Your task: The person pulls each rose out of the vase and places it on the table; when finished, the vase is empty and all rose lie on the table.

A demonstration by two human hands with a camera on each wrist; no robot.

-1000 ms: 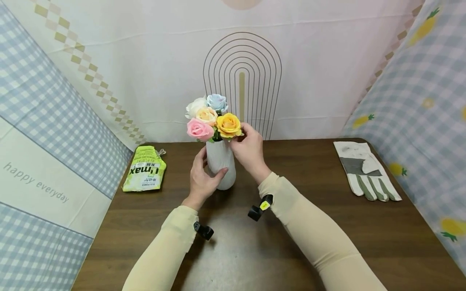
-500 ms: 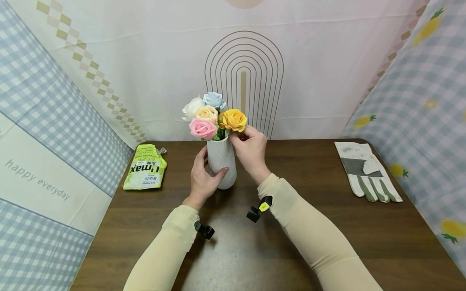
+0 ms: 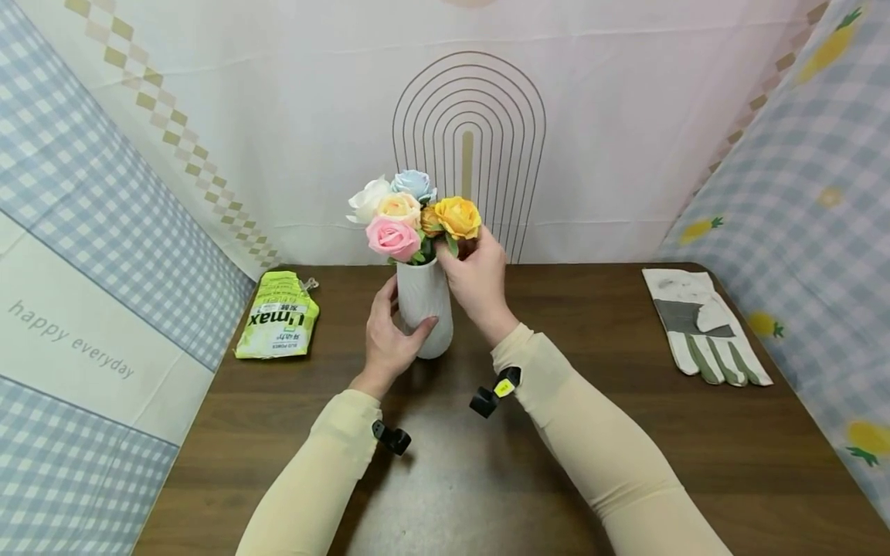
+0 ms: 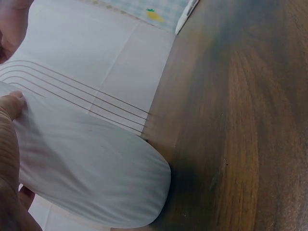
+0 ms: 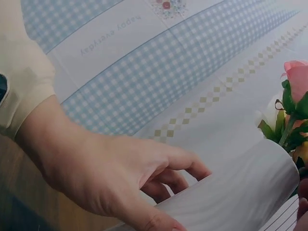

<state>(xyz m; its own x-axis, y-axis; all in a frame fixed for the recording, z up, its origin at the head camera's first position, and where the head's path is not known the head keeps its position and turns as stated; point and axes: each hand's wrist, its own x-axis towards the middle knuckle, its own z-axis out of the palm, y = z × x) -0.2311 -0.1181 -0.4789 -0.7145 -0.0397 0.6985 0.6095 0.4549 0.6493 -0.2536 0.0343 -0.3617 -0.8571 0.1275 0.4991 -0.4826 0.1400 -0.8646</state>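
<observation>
A white ribbed vase [image 3: 424,305] stands upright on the table, and my left hand [image 3: 392,340] grips it around its side, thumb across the front. My right hand [image 3: 481,278] is at the vase's right rim, pinching a yellow rose [image 3: 458,217] just below its bloom. A darker orange-yellow bloom [image 3: 431,221] shows right beside it. Pink [image 3: 393,238], peach [image 3: 399,209], white [image 3: 369,199] and pale blue [image 3: 413,184] roses cluster over the mouth. In the right wrist view, my left hand [image 5: 108,166] curls around the vase [image 5: 240,185], the pink rose [image 5: 296,79] sticking out.
A lime-green pouch [image 3: 280,316] marked "Umax" lies at the table's back left. White work gloves [image 3: 702,324] with grey and green parts lie at the right edge. A printed white cloth [image 3: 313,116] hangs close behind the vase, with checked cloth [image 3: 806,224] at the sides.
My right hand has shifted slightly right and up with the yellow rose, away from the other blooms, exposing the darker orange-yellow bloom. My left hand keeps its hold on the vase.
</observation>
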